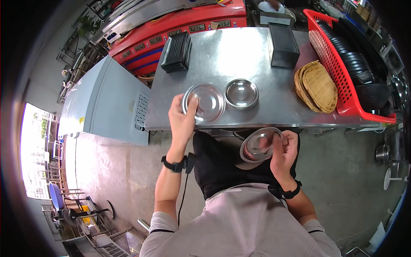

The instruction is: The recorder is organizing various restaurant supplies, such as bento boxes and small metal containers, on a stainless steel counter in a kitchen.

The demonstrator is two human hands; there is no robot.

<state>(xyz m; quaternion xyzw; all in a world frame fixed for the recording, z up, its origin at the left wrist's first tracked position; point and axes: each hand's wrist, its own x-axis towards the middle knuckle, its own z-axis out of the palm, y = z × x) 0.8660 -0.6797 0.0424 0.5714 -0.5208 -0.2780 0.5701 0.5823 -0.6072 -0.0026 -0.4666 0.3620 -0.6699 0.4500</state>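
Observation:
Over the near left part of the steel table [257, 51], my left hand [183, 112] grips a round shiny metal dish [209, 100], thumb across its inner face and the other fingers mostly behind it. I cannot tell whether this dish touches the tabletop. My right hand [284, 155] pinches the rim of a second round metal dish [259, 142], held tilted in front of the table's near edge, above my lap; its outline is slightly blurred. Just right of the left dish, a round metal bowl [241, 93] stands on the table.
Black ridged trays [176, 52] are stacked at the table's far left, with a black box [283, 46] at the far right. Woven tan trays [317, 85] lie beside a red basket [329, 55] of black dishes. A pale cabinet [109, 98] stands left of the table.

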